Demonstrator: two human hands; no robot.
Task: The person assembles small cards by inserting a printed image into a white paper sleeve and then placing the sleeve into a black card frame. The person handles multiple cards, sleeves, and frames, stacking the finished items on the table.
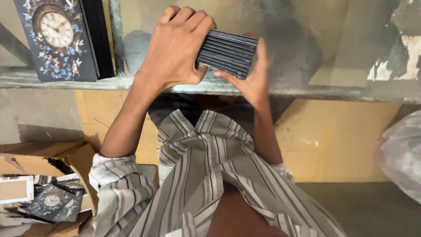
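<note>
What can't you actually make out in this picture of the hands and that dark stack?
- Stack of dark flat pieces, head view: its left end is hidden by the left hand.
- Right hand: its fingers are behind the stack.
- Open cardboard box: cut off by the left edge.
- Pale bag: cut off by the right edge.

Left hand and right hand raised—fingers clenched.
</note>
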